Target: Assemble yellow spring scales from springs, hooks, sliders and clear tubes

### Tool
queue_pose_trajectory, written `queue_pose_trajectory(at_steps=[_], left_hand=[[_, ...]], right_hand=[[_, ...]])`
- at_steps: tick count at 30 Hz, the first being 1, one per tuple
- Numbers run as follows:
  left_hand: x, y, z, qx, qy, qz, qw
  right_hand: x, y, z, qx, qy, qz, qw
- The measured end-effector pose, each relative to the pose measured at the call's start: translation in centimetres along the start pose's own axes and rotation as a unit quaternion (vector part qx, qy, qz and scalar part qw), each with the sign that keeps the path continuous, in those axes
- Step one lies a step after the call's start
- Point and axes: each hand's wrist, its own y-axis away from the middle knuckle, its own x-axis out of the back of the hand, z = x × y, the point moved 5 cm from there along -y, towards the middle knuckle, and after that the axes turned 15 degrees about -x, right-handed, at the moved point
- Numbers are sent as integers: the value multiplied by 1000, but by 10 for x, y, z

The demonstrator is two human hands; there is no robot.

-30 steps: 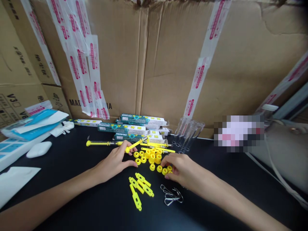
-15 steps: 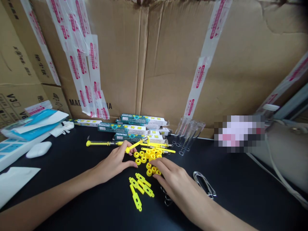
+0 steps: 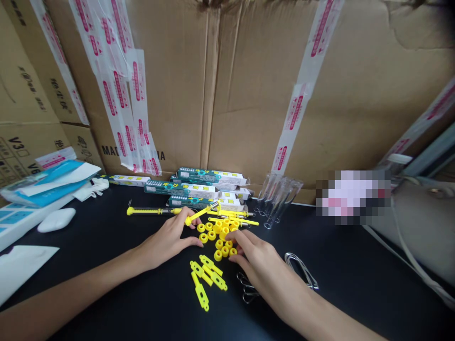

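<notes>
a: left hand (image 3: 170, 240)?
b: thumb spread from fingers; hold on yellow rod (image 3: 197, 216) unclear.
a: small yellow collars (image 3: 225, 255)?
b: between hands; presumably light, stiff; pinch rims.
a: right hand (image 3: 259, 258)?
b: half-curled against collars; cannot tell if pinching.

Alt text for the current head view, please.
A person's right hand curls at small yellow rings on a black table; the left hand is beside more rings. Flat yellow pieces lie nearer the camera, small boxes farther back, before cardboard.
</notes>
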Motion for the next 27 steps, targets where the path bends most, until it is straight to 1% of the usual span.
queue_pose_trajectory(at_steps=[4,10,20,23,27], left_hand=[[-1,0,0,-1,-1,-3,1000],[-1,1,-1,-2,-6,-6,1000],[4,1,8,13,-30,1,999],[3,1,7,13,-31,1,999],[3,0,7,12,-33,0,999]], right_hand=[[-2,-1,2,-2,-27,-1,1000],[-1,2,1,-2,-29,-4,1000],[7,2,-10,-24,62,24,997],[7,2,-19,-17,94,31,995],[5,-1,-29,6,132,60,989]])
